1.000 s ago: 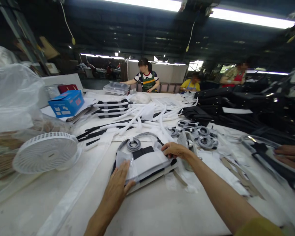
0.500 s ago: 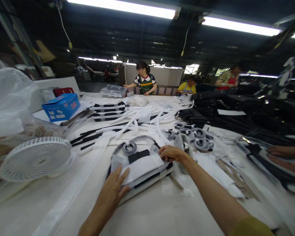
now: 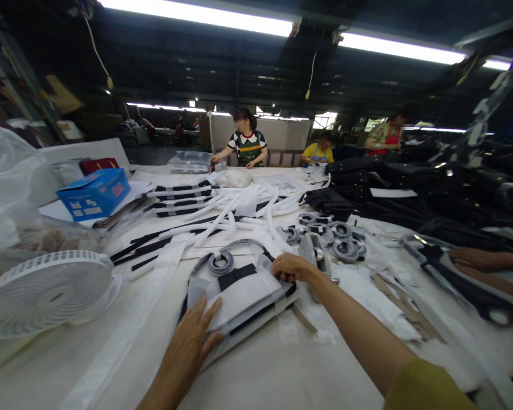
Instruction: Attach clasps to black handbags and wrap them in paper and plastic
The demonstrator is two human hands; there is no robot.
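Note:
A black bag (image 3: 238, 277) lies on the table in front of me, its front covered by white wrapping paper (image 3: 252, 294). Its wrapped handle (image 3: 243, 242) arches away from me, and a coiled grey-wrapped strap (image 3: 220, 263) rests inside the arch. My left hand (image 3: 193, 336) lies with fingers spread on the bag's left side, over the wrapping. At the upper right corner, my right hand (image 3: 289, 267) is closed in a pinch on the bag near the handle's end. The exact part between those fingers is hidden.
A white fan (image 3: 51, 295) and a blue box (image 3: 94, 193) stand left. White-wrapped strips (image 3: 222, 208) spread beyond the bag. Right are several coiled straps (image 3: 346, 249), a metal device (image 3: 314, 250), piled black bags (image 3: 380, 188) and a co-worker's hands (image 3: 474, 259). Other people work farther back.
The view has shifted slightly, moving the scene a little left in the picture. Both hands keep nearly the same places on the bag.

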